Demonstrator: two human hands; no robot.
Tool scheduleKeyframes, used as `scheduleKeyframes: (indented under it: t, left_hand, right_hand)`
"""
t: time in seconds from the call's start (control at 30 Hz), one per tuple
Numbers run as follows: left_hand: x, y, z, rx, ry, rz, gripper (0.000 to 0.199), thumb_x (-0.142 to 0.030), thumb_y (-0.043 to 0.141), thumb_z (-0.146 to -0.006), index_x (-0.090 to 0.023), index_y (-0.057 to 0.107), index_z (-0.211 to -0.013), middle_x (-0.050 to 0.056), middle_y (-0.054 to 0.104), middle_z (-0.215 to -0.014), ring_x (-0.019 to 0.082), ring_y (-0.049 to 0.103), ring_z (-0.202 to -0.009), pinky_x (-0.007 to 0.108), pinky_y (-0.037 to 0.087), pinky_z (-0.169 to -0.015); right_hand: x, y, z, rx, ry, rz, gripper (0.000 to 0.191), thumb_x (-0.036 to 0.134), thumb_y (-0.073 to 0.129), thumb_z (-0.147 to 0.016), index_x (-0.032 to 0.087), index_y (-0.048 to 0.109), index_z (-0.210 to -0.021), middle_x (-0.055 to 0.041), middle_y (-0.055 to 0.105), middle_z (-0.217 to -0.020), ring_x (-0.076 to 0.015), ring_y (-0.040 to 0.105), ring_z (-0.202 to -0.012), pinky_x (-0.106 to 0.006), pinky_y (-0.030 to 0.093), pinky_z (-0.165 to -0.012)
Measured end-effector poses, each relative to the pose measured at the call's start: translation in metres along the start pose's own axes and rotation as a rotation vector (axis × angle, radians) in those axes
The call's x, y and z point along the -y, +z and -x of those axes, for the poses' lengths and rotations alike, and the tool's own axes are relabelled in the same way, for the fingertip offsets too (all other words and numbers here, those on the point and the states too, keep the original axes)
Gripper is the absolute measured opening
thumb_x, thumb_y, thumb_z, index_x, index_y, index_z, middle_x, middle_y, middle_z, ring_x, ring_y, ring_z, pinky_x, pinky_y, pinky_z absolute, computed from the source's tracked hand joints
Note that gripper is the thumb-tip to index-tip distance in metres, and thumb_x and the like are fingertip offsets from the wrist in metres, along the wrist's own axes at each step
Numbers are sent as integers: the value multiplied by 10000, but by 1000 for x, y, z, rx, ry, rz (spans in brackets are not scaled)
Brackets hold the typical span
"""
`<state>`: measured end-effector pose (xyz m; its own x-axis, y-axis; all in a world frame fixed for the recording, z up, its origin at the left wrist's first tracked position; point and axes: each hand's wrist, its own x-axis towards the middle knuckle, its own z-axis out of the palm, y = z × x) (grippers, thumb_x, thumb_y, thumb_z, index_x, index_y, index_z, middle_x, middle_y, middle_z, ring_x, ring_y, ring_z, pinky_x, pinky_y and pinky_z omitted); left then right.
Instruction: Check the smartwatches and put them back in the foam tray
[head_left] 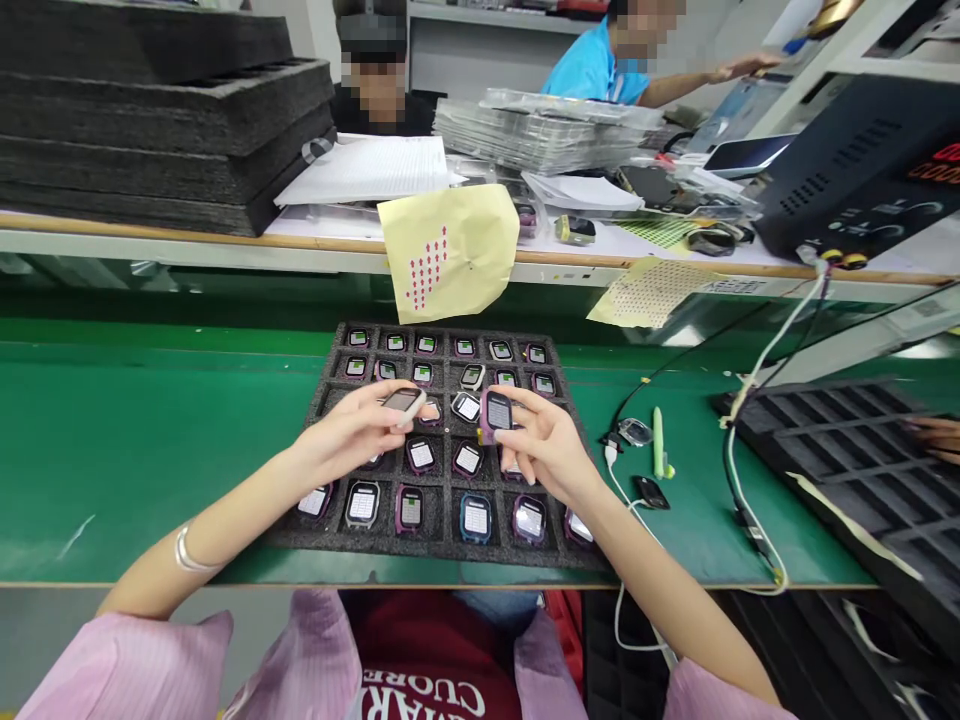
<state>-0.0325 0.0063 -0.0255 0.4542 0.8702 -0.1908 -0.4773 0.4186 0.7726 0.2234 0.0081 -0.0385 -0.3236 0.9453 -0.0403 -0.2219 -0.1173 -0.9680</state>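
Note:
Above the black foam tray [446, 500], my left hand [356, 425] is closed on a white-rimmed watch [405, 401], its dark face tilted up. My right hand [544, 440] grips a purple watch [496, 412] by its edge, over the tray's right half. Rows of watches fill many of the tray's compartments, most with lit screens. In the front row are a blue-rimmed watch [476, 516] and a white-rimmed watch [363, 503]. My hands hide some of the middle compartments.
Black foam stacks [150, 120] and a power supply [862, 170] occupy the shelf. Cables, a green pen-like tool [658, 442] and a small black device [650, 491] lie right of the tray. Another foam tray [832, 440] is far right, beside another person's hand [937, 436].

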Motion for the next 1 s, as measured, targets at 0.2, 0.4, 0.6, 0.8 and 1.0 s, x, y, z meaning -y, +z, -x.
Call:
scheduleKeyframes:
  t: [0.2,0.4,0.6,0.8,1.0]
  left_hand:
    - [7,20,2,89,-117,128,505,-124,662,-682,-109,575,-1179,80,657,-920,205,638,-906,292,510,-775]
    - [6,34,9,9,-8,1,501,-72,565,-728,-140,514,-1222,123,673,-1069,297,656,-1005,443,510,-877]
    - [12,40,10,-70,140,-154,355,-160,588,-826,-144,535,-1177,85,683,-946,239,666,-930,389,549,-825]
    - [15,33,4,-31,150,-225,329,-292,603,-879,-140,547,-1166,81,672,-872,200,668,-807,299,574,-659]
    - [16,38,8,-76,101,-129,402,-202,577,-856,-127,492,-1242,90,673,-902,212,667,-837,329,576,-699]
  right_hand:
    - [6,9,8,153,55,-56,556,145,781,-724,213,526,-1213,-32,674,-901,-179,727,-658,-194,574,-519]
    - [10,15,19,285,104,-90,587,116,754,-755,227,493,-1269,-51,639,-984,-199,726,-724,-216,592,-488]
    - [9,19,25,317,72,-135,531,118,707,-799,244,472,-1258,-60,633,-1017,-200,695,-797,-231,589,-479]
    - [4,22,31,209,-34,-4,341,183,631,-877,208,518,-1198,-81,678,-983,-202,714,-747,-248,577,-511]
    - [6,31,32,46,-87,127,247,263,670,-858,185,570,-1070,-76,714,-908,-169,702,-592,-215,500,-439]
